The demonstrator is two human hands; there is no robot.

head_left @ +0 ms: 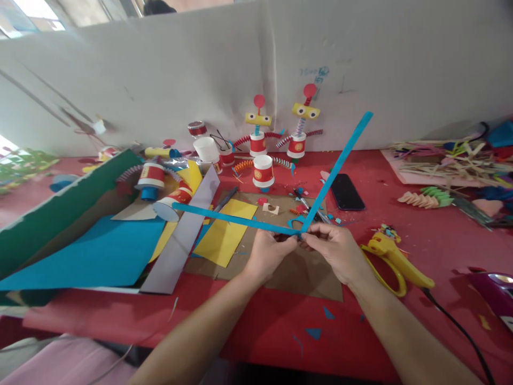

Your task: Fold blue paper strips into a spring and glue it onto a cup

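Head view: left hand (267,253) and right hand (335,248), fingers (316,243) closed, wisely pinch that likely-flimsy blue paper V (240,220) at its corner.

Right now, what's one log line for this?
left hand: pinching blue strips where they meet | right hand: pinching same spot | black phone: beyond right hand

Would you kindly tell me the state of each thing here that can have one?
Left hand: pinching the blue strips
Right hand: pinching them too
Blue strips: meeting at one end, spread in a V
Phone: lying flat, screen dark
Yellow glue gun: lying down, cord attached
Green-walled box: open-topped
Front cup figure: standing, headless
Two back figures: standing, heads attached
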